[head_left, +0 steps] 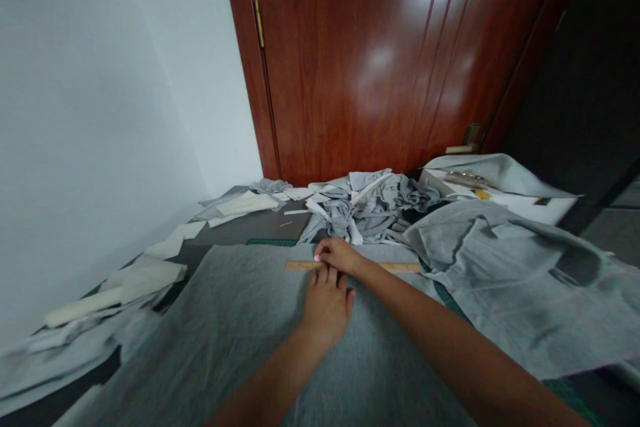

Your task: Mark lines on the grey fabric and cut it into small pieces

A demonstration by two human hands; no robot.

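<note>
A wooden ruler [400, 267] lies crosswise on a large sheet of grey fabric [240, 320], close to the fabric's far edge. My left hand [327, 307] rests flat with fingers stretched out, its fingertips pressing on the ruler's near edge. Just beyond it, my right hand [341, 256] crosses over the ruler. Its fingers pinch a small pale pink piece [317, 257] that looks like tailor's chalk, held at the ruler's far edge. The middle of the ruler is hidden under both hands.
A green cutting mat [270, 241] shows beneath the fabric. Grey and white scraps [345, 213] are heaped at the back, against a wooden door [350, 67]. More grey cloth [530, 280] lies at right, before a white box [540, 209]. Pale pieces [145, 273] line the left wall.
</note>
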